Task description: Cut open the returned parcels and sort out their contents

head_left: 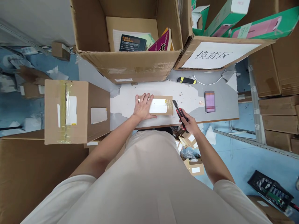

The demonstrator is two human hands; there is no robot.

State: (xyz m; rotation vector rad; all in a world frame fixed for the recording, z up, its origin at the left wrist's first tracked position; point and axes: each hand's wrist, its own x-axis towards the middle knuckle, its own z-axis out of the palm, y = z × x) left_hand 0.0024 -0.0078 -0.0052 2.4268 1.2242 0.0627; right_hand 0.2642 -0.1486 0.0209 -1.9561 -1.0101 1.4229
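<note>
A small cardboard box (169,107) with a white label and clear tape lies on the worktable. My left hand (143,109) spans its left end, fingertips at the far edge and thumb along the near edge, gripping it. In my right hand (190,123) is a red-and-black utility knife (179,112), its fingers wrapped round the handle. The knife's tip points up and left, close beside the box's right end; whether it touches the box I cannot tell.
Behind stand a large open carton (130,63) with books and another carton (179,63) with green boxes. A taped carton (95,99) stands left. On the worktable (130,90) lie a yellow-and-black cutter (186,80), a white cable (207,84) and a blurred pink rectangular object (210,102).
</note>
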